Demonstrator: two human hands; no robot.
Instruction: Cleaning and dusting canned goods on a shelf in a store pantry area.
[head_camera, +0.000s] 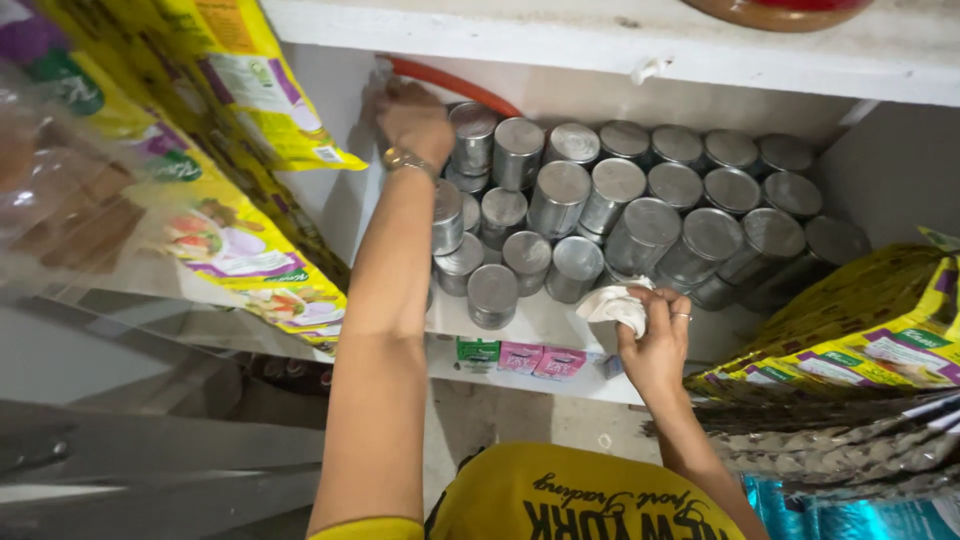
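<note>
head view | left hand (412, 118) - gripping a tin (472, 138) at shelf back | right hand (655, 345) - clutching white cloth (615, 303)

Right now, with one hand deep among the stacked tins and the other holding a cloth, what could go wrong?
1. The left hand reaches past the stacked silver tins; the forearm could nudge the two-high stacks over.
2. A lone tin stands near the white shelf's edge and might get knocked off.
3. The right hand holds a white cloth, so it is not free to catch anything.
</note>
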